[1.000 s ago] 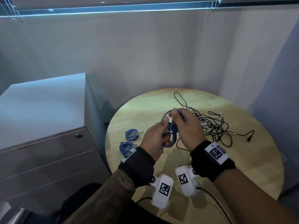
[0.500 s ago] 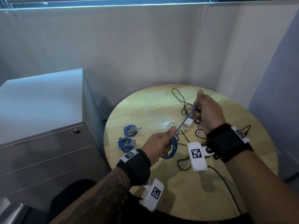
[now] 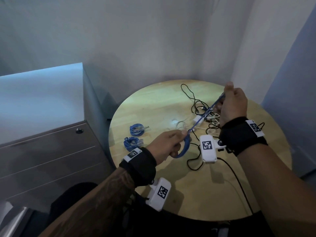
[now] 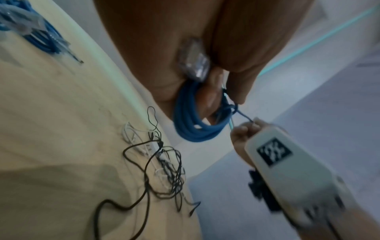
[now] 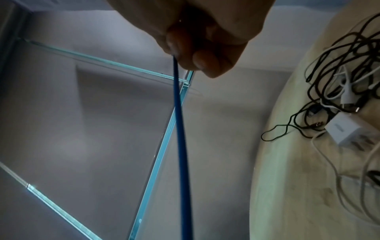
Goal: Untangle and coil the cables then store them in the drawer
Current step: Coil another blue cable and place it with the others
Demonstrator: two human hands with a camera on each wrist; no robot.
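My left hand (image 3: pixel 171 142) grips a coil of blue cable (image 3: pixel 184 147) above the round wooden table (image 3: pixel 153 103); in the left wrist view the coil (image 4: pixel 195 123) loops round my fingers with a clear plug beside it. My right hand (image 3: pixel 230 100) pinches the free end of that blue cable (image 5: pixel 180 129) and holds it taut, up and to the right. Two coiled blue cables (image 3: pixel 136 130) (image 3: pixel 131 142) lie on the table's left side. A tangle of black and white cables (image 3: pixel 205 117) lies under my right hand. The grey drawer cabinet (image 3: pixel 51 151) stands at the left, drawers closed.
A white charger block (image 3: pixel 198 120) sits inside the tangle. A long black lead (image 3: pixel 239 182) runs across the table toward its near edge. Grey walls close in behind and to the right of the table.
My hands were together on the blue coil; the right hand has pulled the cable's end up and to the right, drawing it taut, while the left hand keeps the coil.
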